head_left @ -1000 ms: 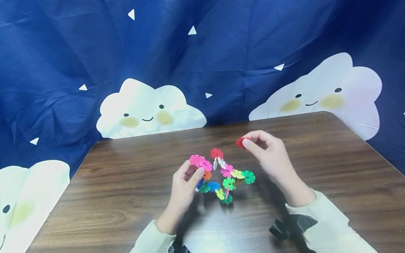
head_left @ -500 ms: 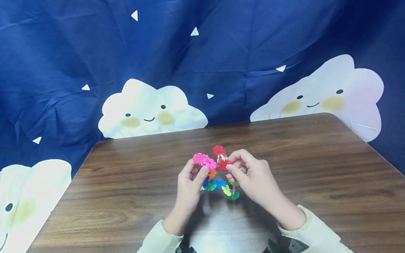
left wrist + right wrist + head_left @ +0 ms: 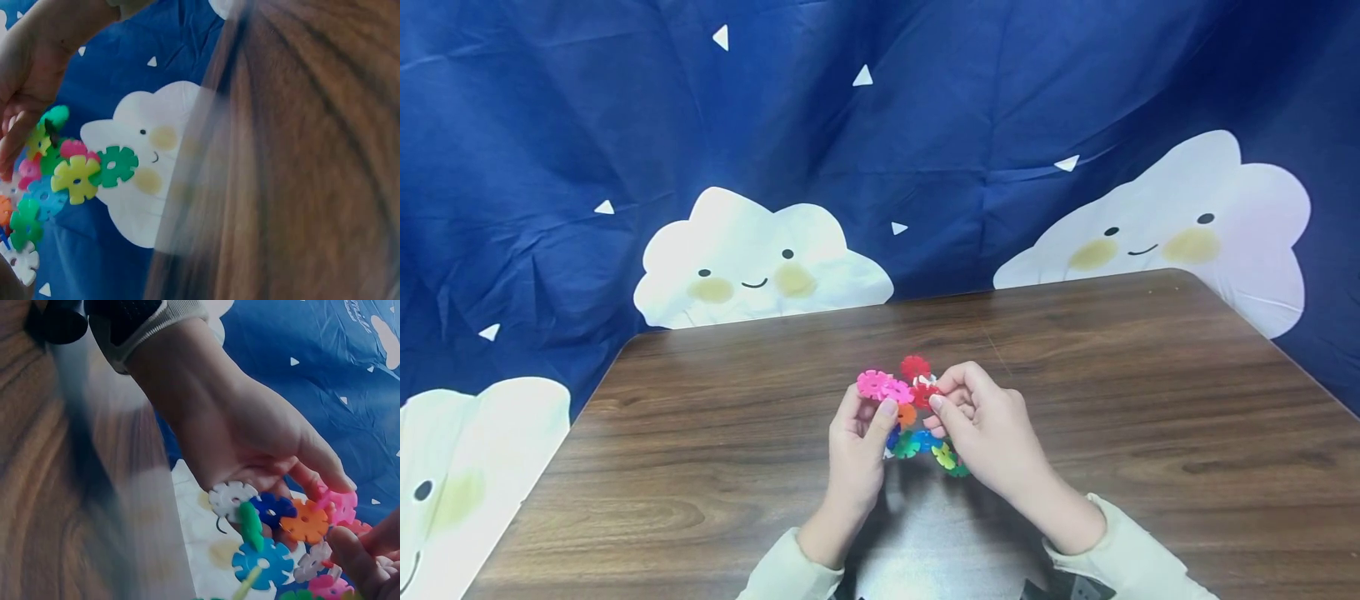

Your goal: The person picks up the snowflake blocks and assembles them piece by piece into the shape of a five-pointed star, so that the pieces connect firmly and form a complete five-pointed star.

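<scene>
A structure of interlocking plastic snowflake discs in several colours hangs between my hands. My left hand (image 3: 857, 446) pinches its pink disc (image 3: 874, 384) between thumb and fingers. A red disc (image 3: 923, 396) is pinched by my right hand (image 3: 992, 433), its edge right at the neighbouring pink disc. Another red disc (image 3: 915, 367) stands at the structure's top, above white ones. The orange disc (image 3: 304, 520), dark blue disc (image 3: 273, 509) and white disc (image 3: 232, 500) show in the right wrist view. Yellow (image 3: 76, 179) and green (image 3: 114, 166) discs stick out in the left wrist view. My right hand hides part of the structure in the head view.
A brown wood-grain table (image 3: 700, 467) lies under the hands. Behind it hangs a dark blue cloth (image 3: 940, 100) printed with white smiling clouds (image 3: 760, 242) and small triangles.
My right hand has come left and down with the red disc, from apart to right against the structure's pink disc. The left hand has shifted slightly right, still pinching the pink disc.
</scene>
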`<state>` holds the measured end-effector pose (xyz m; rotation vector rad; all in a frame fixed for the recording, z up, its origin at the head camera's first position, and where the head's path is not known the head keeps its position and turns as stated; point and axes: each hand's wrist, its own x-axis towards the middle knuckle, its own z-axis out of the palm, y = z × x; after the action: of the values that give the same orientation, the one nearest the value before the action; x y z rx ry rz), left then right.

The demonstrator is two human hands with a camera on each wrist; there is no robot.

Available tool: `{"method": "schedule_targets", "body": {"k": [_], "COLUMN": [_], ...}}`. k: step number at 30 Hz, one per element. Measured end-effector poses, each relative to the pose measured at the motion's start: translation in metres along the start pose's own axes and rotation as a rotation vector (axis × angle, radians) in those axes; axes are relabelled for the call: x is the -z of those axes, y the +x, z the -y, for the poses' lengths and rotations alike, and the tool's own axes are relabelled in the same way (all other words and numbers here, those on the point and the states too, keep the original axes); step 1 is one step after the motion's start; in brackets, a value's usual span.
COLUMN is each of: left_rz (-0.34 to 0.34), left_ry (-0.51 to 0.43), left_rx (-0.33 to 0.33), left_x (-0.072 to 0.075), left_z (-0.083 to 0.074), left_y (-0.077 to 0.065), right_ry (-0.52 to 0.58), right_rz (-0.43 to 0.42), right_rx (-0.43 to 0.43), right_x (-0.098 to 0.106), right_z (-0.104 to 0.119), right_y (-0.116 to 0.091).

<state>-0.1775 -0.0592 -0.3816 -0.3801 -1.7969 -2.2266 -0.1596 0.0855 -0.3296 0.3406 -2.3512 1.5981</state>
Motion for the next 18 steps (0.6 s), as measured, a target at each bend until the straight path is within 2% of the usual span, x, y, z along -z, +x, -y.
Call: {"method": "schedule_targets", "body": {"k": [4,13,18], "left_rz": [-0.01,-0.008,-0.004], "left_ry": [0.003,0.019,-0.002], "left_rx": [-0.026,-0.026,-0.052], "left_x": [-0.0015,-0.0023,-0.0051], "left_z": [0.0019,0.0016,0.0], "left_y": [-0.0015,-0.0049,-0.0061], "right_ry": [0.027,0.059,0.097], "right_rz": [-0.014,-0.023,-0.023], "right_rx": [-0.026,-0.076,-0.106], "right_x": [-0.0035,-0.0093,-0.0109], "right_z": [-0.0002,0.0021,0.0022], "right_y": [0.0004,-0.0013,-0.0022]}}
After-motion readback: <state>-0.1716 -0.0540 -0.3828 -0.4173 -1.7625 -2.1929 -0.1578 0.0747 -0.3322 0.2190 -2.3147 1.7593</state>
